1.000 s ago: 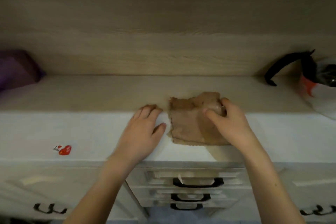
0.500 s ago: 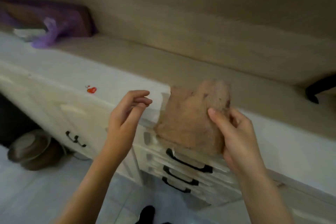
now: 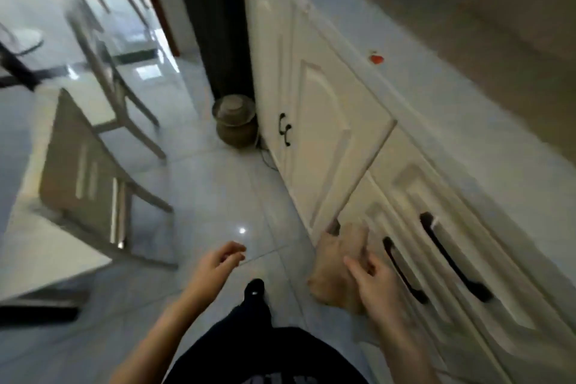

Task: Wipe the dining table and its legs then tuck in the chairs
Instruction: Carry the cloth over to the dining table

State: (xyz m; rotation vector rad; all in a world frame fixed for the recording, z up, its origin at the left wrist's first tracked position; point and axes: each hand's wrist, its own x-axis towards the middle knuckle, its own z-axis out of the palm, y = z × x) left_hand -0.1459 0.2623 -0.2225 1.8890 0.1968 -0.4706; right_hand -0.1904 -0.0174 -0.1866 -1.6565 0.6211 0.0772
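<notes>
Off the counter now, cloth pinched by right hand; left hand (loosely curled) empty.

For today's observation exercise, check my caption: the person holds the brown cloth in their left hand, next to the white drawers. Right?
Not quite. In the head view the right hand holds the brown cloth, next to the white drawers; the left hand is empty.
</notes>
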